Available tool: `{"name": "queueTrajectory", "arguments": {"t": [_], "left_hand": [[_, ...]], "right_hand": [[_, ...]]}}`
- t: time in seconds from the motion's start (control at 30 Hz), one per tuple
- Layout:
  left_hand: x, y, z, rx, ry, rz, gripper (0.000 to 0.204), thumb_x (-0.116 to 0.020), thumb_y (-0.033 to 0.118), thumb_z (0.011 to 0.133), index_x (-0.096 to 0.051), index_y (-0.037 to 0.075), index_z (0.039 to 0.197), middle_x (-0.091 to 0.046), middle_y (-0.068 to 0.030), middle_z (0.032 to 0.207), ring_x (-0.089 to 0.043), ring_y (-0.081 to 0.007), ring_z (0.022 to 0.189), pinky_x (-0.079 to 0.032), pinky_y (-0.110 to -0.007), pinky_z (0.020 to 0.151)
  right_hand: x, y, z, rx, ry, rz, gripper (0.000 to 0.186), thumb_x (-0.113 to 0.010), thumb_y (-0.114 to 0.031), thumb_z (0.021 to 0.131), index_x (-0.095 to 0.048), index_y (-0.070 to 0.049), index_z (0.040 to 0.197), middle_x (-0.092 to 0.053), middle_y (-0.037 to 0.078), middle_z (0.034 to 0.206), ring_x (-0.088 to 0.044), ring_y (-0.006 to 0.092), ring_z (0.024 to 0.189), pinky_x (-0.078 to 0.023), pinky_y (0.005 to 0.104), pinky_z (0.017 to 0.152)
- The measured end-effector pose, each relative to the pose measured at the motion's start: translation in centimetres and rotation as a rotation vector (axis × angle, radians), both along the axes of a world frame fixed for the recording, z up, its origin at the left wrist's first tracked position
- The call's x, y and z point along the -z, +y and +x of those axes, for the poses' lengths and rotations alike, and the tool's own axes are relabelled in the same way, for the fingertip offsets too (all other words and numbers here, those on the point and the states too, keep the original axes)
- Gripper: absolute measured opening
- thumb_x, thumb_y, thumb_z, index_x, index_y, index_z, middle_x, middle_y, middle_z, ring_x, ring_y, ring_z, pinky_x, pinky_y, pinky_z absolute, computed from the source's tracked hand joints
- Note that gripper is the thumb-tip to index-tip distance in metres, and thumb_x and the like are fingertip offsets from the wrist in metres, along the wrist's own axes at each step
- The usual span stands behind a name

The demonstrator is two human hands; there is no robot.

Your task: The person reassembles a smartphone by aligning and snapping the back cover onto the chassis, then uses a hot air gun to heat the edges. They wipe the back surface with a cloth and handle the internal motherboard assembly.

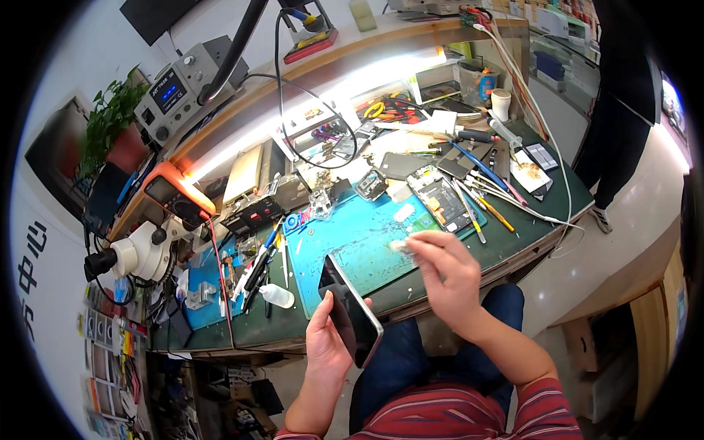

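Observation:
My left hand (328, 337) grips a smartphone (350, 314) with a glossy dark face and a silver edge, tilted above the front edge of the bench. The thumb lies on the dark face and fingertips show at the far edge. To the right, my right hand (449, 275) is raised over the mat with thumb and fingers pinched on a small pale wad (398, 246), too small to tell exactly. Beyond it lies an opened phone (442, 199) with its inner parts bare. A blue work mat (352, 253) lies under both hands.
A small white bottle (276, 295) lies left of the mat, near pens and tools. At the left stand a microscope (139, 253), an orange multimeter (176, 192) and a power unit (176, 92). Brushes (499, 213) lie at right. A person in dark trousers (616, 125) stands beyond the bench.

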State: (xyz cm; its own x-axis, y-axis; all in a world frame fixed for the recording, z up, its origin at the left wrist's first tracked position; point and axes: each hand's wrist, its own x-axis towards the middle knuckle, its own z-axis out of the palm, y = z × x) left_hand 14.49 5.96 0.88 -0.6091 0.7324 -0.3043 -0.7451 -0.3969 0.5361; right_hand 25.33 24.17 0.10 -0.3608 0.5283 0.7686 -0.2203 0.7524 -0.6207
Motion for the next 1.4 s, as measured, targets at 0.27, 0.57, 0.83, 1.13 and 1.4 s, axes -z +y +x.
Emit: {"name": "queueTrajectory", "arguments": {"t": [0.27,0.57,0.83,1.13,1.4], "left_hand": [[1.7,-0.5,-1.4,0.057,-0.114,0.129,0.028,-0.055,0.027,0.102,-0.067,0.005,0.115,-0.073,-0.0128,0.108,-0.069,-0.0337,0.103,-0.057,-0.05,0.091],[2.9,-0.3,-2.7,-0.027,-0.131,0.042,0.019,-0.059,0.025,0.1,-0.069,0.013,0.11,-0.073,-0.0059,0.107,-0.068,-0.0277,0.1,-0.054,-0.047,0.095],[1.0,-0.1,-1.5,0.045,0.003,-0.002,0.022,-0.06,0.026,0.099,-0.065,0.01,0.113,-0.072,-0.0057,0.106,-0.069,-0.0237,0.098,-0.054,-0.045,0.096],[1.7,-0.9,-2.5,-0.116,0.055,-0.075,0.024,-0.059,0.025,0.099,-0.064,0.006,0.113,-0.071,-0.0102,0.106,-0.07,-0.0266,0.094,-0.056,-0.044,0.093],[-0.4,0.3,-1.9,-0.276,0.517,-0.073,0.026,-0.057,0.01,0.099,-0.057,0.002,0.124,-0.067,-0.0079,0.115,-0.067,-0.0192,0.101,-0.055,-0.035,0.088]], "right_hand": [[-2.9,-1.4,2.4,-0.249,-0.038,0.168,0.035,-0.067,0.009,0.077,-0.073,-0.004,0.109,-0.069,0.011,0.11,-0.069,0.0259,0.093,-0.057,0.0335,0.077],[-0.6,-4.7,3.9,-0.457,0.015,0.528,0.031,-0.066,0.003,0.077,-0.074,0.002,0.107,-0.068,0.012,0.111,-0.07,0.0213,0.094,-0.06,0.0298,0.083],[-1.9,-4.1,1.6,-0.372,0.013,0.236,0.041,-0.067,0.009,0.072,-0.072,0.002,0.112,-0.067,0.013,0.109,-0.069,0.0241,0.089,-0.058,0.0322,0.072],[0.0,-0.1,5.7,-0.036,-0.202,0.518,0.029,-0.066,0.004,0.081,-0.072,0.0,0.109,-0.07,0.012,0.104,-0.07,0.0224,0.09,-0.06,0.0314,0.08],[-3.1,16.9,4.4,0.754,-0.461,0.639,0.018,-0.063,-0.006,0.092,-0.069,-0.002,0.108,-0.069,0.012,0.104,-0.067,0.028,0.089,-0.054,0.0308,0.078]]}}
